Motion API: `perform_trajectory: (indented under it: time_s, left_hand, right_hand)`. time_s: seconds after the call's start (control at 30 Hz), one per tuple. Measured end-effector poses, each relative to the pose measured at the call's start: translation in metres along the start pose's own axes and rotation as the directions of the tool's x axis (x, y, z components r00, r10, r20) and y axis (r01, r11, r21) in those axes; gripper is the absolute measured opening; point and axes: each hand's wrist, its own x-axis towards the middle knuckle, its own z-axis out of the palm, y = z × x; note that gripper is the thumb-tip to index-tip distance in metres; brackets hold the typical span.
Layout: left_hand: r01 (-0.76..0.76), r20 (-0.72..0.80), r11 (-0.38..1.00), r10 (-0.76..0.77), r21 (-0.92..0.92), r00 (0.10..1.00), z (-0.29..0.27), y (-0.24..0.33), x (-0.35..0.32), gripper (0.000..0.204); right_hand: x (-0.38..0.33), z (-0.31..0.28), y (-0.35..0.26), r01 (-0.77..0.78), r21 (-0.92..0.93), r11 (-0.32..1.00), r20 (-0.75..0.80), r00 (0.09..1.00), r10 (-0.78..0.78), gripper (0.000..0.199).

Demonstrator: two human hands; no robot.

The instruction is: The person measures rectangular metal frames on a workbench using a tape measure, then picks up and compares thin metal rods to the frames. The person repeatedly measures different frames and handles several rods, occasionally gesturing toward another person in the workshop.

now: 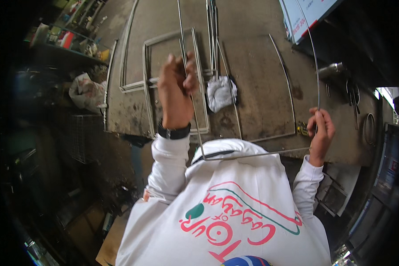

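- Steel tabletop, stained and worn, carries welded rod frames and a white glove.
- Bent wire rod is held above the tabletop's near edge, spanning both hands.
- Left hand, wearing a black watch, is closed around one upright leg.
- Right hand is closed around the other.

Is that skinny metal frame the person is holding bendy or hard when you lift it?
Probably a bit springy: the wire frame is made of very thin rod and spans wide between the left hand and right hand. It likely feels light, since only the fingers pinch it. Its bare metal could slip a little, and the long sides may wobble when moved.
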Motion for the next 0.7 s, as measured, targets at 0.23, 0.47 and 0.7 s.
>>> perform_trajectory:
  time_s: [0.23, 0.47, 0.7]
  left_hand:
    - [-0.115, -0.172, 0.988, 0.132, 0.106, 0.976, -0.012, -0.026, -0.004, 0.018]
    - [-0.215, -0.163, 0.974, 0.223, 0.066, 0.961, -0.022, -0.054, -0.012, 0.012]
    - [-0.246, -0.133, 0.969, 0.241, -0.022, 0.961, -0.021, -0.062, -0.016, 0.004]
  right_hand:
    - [-0.009, 0.004, 0.057, 0.249, -0.131, 0.96, -0.1, 0.96, -0.262, 0.026]
    - [-0.006, 0.006, 0.103, 0.231, -0.028, 0.973, -0.068, 0.97, -0.233, 0.024]
    - [-0.001, 0.003, 0.113, 0.231, -0.098, 0.968, -0.035, 0.971, -0.235, 0.019]
